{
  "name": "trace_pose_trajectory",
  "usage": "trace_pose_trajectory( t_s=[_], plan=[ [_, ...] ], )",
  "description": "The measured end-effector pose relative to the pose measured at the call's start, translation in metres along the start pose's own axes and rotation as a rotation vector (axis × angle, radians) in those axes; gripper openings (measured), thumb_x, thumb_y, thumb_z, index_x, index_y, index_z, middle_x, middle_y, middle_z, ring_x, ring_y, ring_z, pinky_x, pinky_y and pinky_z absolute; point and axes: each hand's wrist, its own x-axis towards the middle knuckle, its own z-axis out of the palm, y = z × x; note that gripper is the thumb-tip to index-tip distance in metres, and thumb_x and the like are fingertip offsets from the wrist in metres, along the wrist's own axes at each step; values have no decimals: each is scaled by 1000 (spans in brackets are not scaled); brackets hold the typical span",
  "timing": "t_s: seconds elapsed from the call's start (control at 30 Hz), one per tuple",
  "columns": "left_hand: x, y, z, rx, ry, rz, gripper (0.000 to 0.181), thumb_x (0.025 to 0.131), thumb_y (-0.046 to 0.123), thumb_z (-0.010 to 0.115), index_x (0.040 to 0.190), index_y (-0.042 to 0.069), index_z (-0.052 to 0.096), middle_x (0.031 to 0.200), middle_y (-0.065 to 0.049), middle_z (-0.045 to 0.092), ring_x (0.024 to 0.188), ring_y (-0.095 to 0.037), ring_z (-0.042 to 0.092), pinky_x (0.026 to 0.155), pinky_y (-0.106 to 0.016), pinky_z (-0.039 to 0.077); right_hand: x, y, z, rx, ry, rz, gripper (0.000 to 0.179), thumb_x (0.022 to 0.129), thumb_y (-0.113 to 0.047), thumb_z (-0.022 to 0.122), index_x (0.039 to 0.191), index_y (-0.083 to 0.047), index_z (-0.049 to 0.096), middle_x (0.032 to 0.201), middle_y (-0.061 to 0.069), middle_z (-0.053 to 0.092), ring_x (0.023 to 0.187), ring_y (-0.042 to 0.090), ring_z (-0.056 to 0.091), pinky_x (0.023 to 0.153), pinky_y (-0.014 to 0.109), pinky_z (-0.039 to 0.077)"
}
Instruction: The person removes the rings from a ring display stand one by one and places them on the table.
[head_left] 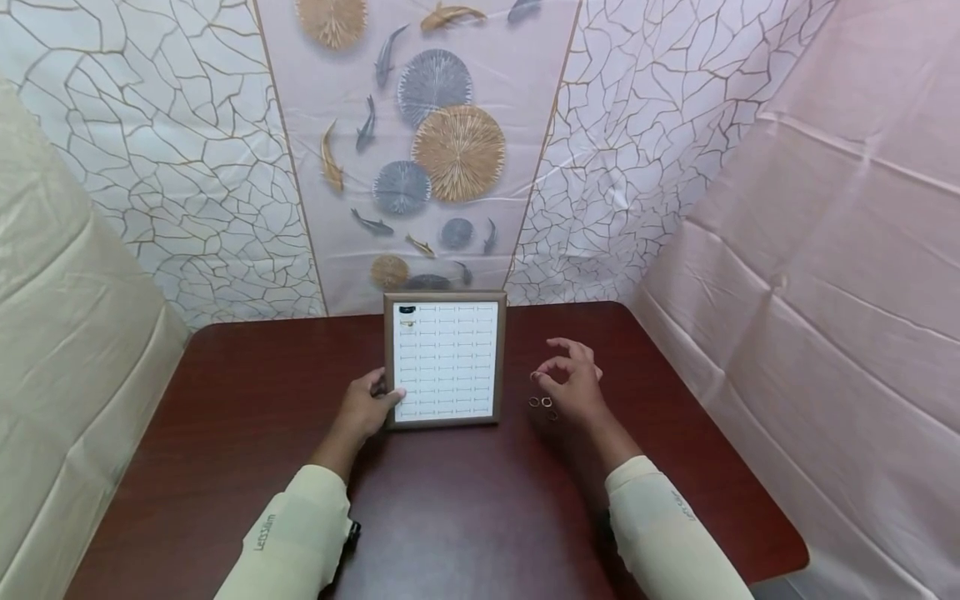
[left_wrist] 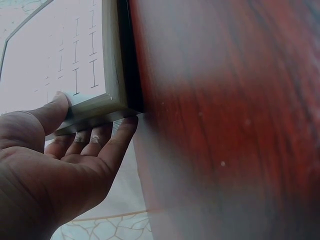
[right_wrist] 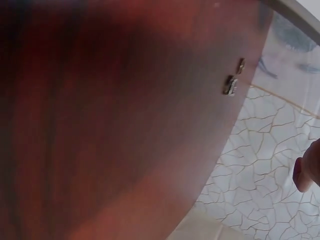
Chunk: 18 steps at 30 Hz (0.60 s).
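A wood-framed ring display board (head_left: 446, 358) with a white slotted face stands tilted up on the table. A black ring (head_left: 407, 309) and a gold ring (head_left: 407, 323) sit in its top left slots. My left hand (head_left: 367, 406) grips the board's lower left side, thumb (left_wrist: 56, 107) on the front and fingers behind. To the right of the board, my right hand (head_left: 577, 390) pinches a small ring (head_left: 535, 375) between thumb and forefinger, its details too small to tell. Below that hand, gold rings (head_left: 547, 402) lie on the table; in the right wrist view they look blurred (right_wrist: 230, 86).
The dark red wooden table (head_left: 277, 367) has rounded corners. Behind it hangs a patterned cloth (head_left: 420, 242) with fish and discs, and plain pinkish cloth (head_left: 780, 283) drapes along the right side.
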Motion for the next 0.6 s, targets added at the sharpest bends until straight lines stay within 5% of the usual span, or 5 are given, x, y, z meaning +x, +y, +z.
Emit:
trace_pose_trajectory(
  t_s=[0.2, 0.6],
  plan=[
    [0, 0, -1, 0, 12, 14, 71, 107, 19, 72, 166, -2, 40, 160, -30, 55, 151, -44, 53, 125, -57, 45, -6, 13, -4, -17, -56, 35, 7, 92, -6, 83, 86, -7, 80, 151, 15, 60, 153, 42, 35, 121, 72, 10],
    [-1, 0, -1, 25, 4, 22, 71, 107, 21, 71, 166, -3, 39, 159, -31, 55, 150, -45, 53, 125, -58, 45, -16, 33, -4, -137, -220, 257, 8, 92, -12, 81, 85, -8, 81, 148, 17, 65, 148, 43, 37, 111, 75, 17]
  ],
)
